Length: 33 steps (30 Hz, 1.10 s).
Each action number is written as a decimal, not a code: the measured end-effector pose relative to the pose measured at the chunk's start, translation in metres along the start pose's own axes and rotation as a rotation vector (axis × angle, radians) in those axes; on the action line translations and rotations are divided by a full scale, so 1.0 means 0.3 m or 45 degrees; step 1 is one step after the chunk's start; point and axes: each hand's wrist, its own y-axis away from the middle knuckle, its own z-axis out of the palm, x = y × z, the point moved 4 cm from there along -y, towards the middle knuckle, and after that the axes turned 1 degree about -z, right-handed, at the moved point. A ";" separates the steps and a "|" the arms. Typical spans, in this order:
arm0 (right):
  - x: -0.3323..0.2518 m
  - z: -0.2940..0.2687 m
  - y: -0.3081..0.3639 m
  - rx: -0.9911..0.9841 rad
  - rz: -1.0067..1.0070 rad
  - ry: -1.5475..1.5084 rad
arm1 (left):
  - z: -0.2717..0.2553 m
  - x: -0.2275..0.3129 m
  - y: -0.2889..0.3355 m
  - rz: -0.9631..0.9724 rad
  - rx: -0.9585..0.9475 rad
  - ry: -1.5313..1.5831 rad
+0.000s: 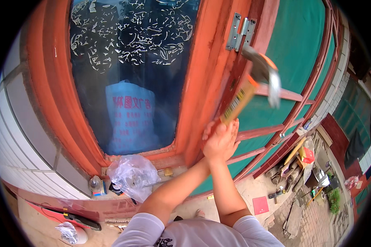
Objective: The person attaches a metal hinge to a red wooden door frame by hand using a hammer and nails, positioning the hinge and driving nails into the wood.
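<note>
In front of the red door frame, a claw hammer is raised, its head up and to the right and blurred by motion. My hands are together at the lower end of its light handle, wrists crossed close. My right hand lies uppermost with fingers curled round the handle. Beside and partly behind it, my left hand is closed at the same spot, most of it hidden. Above the hammer head, a silver metal hinge spans the joint between the orange-red frame and the green-panelled door.
A glass pane stands close on the left. Below it on the sill are a clear plastic bag, a brass-coloured padlock and a small packet. On the lower right, a red square, logs and a green plant lie about.
</note>
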 end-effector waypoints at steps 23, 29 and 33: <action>-0.012 0.034 0.028 0.115 -0.081 -0.183 | 0.011 -0.017 0.000 -0.012 0.025 0.002; -0.002 0.059 0.064 -0.261 0.687 -2.119 | 0.024 0.016 0.010 0.004 0.027 0.025; -0.035 0.017 0.045 0.143 -0.085 -0.074 | 0.004 -0.017 0.017 -0.010 0.017 -0.014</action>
